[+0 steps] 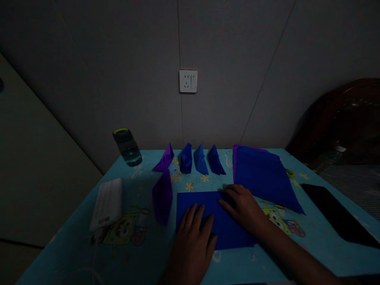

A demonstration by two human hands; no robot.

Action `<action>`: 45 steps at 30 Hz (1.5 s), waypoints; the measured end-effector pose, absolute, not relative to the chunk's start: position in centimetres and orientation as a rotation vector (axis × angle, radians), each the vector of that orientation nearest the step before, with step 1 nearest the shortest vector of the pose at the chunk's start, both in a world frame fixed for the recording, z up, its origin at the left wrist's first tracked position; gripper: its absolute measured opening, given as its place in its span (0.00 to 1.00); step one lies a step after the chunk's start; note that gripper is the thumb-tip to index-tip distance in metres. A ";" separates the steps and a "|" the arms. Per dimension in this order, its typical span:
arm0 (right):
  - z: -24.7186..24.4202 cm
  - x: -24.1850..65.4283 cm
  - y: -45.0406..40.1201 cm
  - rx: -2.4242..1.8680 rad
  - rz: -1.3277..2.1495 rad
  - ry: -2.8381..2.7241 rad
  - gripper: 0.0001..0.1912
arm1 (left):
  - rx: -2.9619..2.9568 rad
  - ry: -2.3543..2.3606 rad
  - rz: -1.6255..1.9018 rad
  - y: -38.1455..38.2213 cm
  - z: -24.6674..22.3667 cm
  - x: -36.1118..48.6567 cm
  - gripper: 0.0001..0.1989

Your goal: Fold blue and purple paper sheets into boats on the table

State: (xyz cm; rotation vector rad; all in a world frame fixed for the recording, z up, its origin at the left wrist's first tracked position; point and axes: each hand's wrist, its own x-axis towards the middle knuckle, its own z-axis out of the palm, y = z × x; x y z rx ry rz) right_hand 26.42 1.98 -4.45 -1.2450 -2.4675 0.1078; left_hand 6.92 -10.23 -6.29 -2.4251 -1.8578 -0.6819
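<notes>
The step in hand seems to be squaring up or pressing flat a dark blue sheet [204,198] that lies on the tabletop [243,265], just in front of the person. A slight mismatch of edges at its lower right corner hints at a fold or a second layer, though the dim light leaves that uncertain. As a judgement, the next move calls for one hand steadying the paper while the other brings an edge or corner into line and runs a firm crease, since any slip would leave the layers askew. The left hand [192,243] covers the sheet's lower left part, its fingers extended, a little spread and laid on the surface, the thumb out to the side; nothing is gripped. The right hand [242,204] comes over the right side, its fingers close together and gently curved at the far edge, the thumb apart and resting nearer the middle; it too appears to pinch nothing. So the sheet lies beneath both sets of fingers, its centre bare between them. Beyond it stand four folded paper boats [201,160], a purple boat [162,200] lies just to its left, and a loose paper stack [264,170] lies to the right.
</notes>
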 end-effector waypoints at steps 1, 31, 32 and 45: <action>-4.5 26.4 2.0 -1.243 0.108 -2.465 0.16 | -2.421 -1.867 -0.685 -10.2 -6.3 6.9 0.19; -3.4 26.0 0.1 -1.204 0.554 -2.144 0.24 | -2.431 -1.917 -0.653 -10.1 -5.9 7.0 0.22; -3.4 26.1 -0.2 -1.213 0.601 -2.096 0.28 | -2.429 -1.919 -0.654 -10.2 -5.8 6.9 0.22; -6.4 26.9 -2.4 -0.656 0.109 -2.682 0.23 | -2.458 -1.935 -0.651 -10.0 -6.2 6.9 0.28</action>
